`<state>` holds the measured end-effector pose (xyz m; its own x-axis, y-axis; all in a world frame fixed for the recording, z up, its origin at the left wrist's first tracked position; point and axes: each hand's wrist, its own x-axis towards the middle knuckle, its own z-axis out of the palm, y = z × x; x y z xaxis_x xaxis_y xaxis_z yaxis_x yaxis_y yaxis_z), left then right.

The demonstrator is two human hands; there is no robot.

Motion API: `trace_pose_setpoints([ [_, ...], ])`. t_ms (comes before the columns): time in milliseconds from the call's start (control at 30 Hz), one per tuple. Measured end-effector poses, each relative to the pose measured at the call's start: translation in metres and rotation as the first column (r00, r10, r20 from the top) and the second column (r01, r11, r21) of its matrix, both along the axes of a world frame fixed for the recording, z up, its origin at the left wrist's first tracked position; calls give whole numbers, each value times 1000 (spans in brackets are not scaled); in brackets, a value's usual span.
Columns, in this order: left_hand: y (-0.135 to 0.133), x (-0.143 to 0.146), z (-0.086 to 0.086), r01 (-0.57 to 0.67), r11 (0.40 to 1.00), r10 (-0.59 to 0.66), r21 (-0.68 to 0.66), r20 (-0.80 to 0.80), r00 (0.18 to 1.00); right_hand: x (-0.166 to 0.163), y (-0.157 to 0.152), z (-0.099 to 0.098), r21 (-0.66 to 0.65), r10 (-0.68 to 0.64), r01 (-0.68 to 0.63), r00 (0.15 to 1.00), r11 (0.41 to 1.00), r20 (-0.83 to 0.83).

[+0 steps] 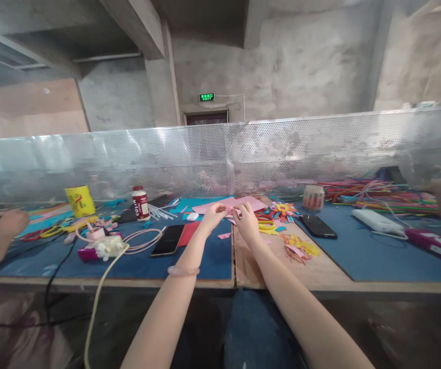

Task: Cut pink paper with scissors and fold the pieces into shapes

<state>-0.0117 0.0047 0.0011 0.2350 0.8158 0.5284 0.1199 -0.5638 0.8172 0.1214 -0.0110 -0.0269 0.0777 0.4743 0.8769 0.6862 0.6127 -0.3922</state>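
My left hand (213, 217) and my right hand (246, 221) meet over the middle of the table. Between their pinched fingertips is a small piece of pink paper (229, 209), partly hidden by the fingers. Larger pink paper sheets (254, 203) lie just behind. To the right of my right hand are yellow scissor handles (267, 226) and a paper flower (283, 209) in red, blue and yellow. A pink scrap (224, 236) rests below my hands. Near my left forearm are a red sheet (188, 233) and a dark phone (167, 240).
A red bottle (139, 204), a yellow can (79, 201) and a power strip with cables (103, 248) stand left. Rightward lie yellow paper strips (301, 247), a black phone (318, 226) and a purple power strip (436, 245). Other people's hands (11, 223) work at both sides. A perforated metal screen (301, 148) borders the back.
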Motion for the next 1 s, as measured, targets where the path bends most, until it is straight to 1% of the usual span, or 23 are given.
trace_pose_setpoints([
  [100,1,0,0,-10,1000,11,-6,5,1000,0,0,0,19,2,-2,1000,1000,32],
  [200,3,0,-1,11,1000,-11,4,14,1000,-1,1,0,13,-4,3,999,1000,43],
  [567,3,1,-2,61,998,-61,8,11,998,0,-5,3,-15,11,-11,1000,1000,12],
  [833,-4,2,3,76,996,-75,40,-21,997,-1,-4,2,3,-46,46,999,999,16],
  [1000,-3,2,2,53,997,-51,64,-45,998,-1,-3,2,11,-67,67,998,998,18],
])
